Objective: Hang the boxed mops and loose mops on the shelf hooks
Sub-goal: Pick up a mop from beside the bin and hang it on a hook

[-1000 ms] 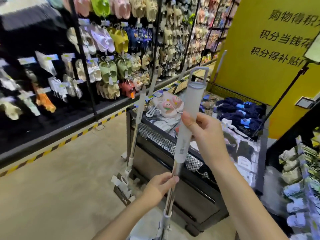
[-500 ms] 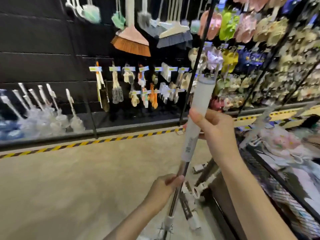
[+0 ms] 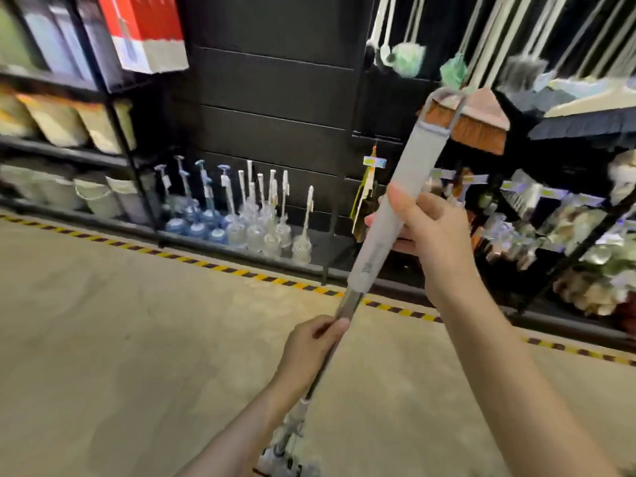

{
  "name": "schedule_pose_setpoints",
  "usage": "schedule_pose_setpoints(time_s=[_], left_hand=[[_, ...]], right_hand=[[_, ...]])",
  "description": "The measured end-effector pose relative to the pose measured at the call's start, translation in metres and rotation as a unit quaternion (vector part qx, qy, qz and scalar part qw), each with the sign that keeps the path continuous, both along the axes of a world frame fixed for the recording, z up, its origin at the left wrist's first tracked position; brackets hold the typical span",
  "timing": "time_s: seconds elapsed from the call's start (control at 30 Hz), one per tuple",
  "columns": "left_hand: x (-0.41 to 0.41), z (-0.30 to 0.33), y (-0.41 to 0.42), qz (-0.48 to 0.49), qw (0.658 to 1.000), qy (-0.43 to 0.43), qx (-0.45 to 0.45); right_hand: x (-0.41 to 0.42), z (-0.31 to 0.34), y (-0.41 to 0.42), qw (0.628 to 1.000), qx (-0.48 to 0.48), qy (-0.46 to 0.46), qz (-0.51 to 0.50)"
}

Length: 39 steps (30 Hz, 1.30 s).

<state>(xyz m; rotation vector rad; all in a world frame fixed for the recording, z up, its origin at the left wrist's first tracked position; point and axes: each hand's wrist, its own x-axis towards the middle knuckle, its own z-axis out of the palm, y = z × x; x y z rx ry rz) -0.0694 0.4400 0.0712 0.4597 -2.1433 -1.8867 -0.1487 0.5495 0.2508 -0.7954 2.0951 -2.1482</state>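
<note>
A: Change since a second ago: the slipper racks and wire bin are gone from view; the black wall panel [image 3: 272, 94] and the row of toilet brushes [image 3: 237, 215] are now faced. The mop [image 3: 395, 208] is held in the same two-handed grip as before.

B: Hands noted?

A: The right hand [image 3: 423, 225] is wrapped round the pale grey grip, thumb across the front. The left hand [image 3: 313, 342] is pinched on the metal pole just below the grip. Both are closed on the mop, none wide.

B: Mop position?

A: It is tilted, top leaning up and to the right. The hanging loop [image 3: 444, 108] is seen in front of the hanging brooms [image 3: 481, 122]; the head is low near the floor [image 3: 120, 339], partly cut off and blurred.

B: Step in hand?

A: Carrying toward the hooks, it is judged. No free hook can be made out; the upper area is blurred.

B: How is it done well?

A: The loop should be kept uppermost and turned square to the hook. The lift is best driven from the lower hand and steered by the upper one. The neighbouring broom heads should be avoided, lest they be knocked loose.
</note>
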Motion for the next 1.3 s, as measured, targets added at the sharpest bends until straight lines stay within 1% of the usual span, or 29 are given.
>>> schedule_pose_setpoints(time_s=[0.1, 0.2, 0.33, 0.43, 0.53, 0.77, 0.87, 0.97, 1.17, 1.3], left_hand=[[-0.031, 0.003, -0.054, 0.063, 0.998, 0.024, 0.014], [-0.063, 0.012, -0.104, 0.122, 0.991, 0.048, 0.037], [-0.108, 0.038, -0.165, 0.198, 0.976, 0.085, 0.036], [-0.138, 0.052, -0.208, 0.231, 0.968, 0.097, 0.018], [-0.164, 0.064, -0.244, 0.251, 0.963, 0.100, 0.024], [-0.231, 0.074, -0.326, 0.244, 0.962, 0.099, 0.078], [-0.265, 0.072, -0.372, 0.207, 0.970, 0.081, 0.095], [-0.300, 0.074, -0.422, 0.161, 0.979, 0.067, 0.104], [-0.366, 0.090, -0.518, 0.104, 0.988, 0.081, 0.086], [-0.402, 0.104, -0.571, 0.088, 0.990, 0.089, 0.060]], right_hand=[[-0.041, 0.003, -0.062, 0.999, -0.026, 0.006, 0.042], [-0.082, 0.008, -0.124, 0.994, -0.051, -0.014, 0.098], [-0.126, 0.009, -0.201, 0.978, -0.026, -0.038, 0.202], [-0.150, 0.009, -0.246, 0.967, -0.033, -0.049, 0.248], [-0.176, 0.016, -0.287, 0.959, -0.051, -0.022, 0.276], [-0.244, 0.030, -0.385, 0.961, -0.053, -0.002, 0.270], [-0.275, 0.027, -0.428, 0.964, -0.063, 0.003, 0.257], [-0.306, 0.029, -0.473, 0.973, -0.047, 0.009, 0.226], [-0.361, 0.047, -0.557, 0.983, -0.050, 0.046, 0.168], [-0.392, 0.056, -0.603, 0.988, -0.055, 0.061, 0.129]])
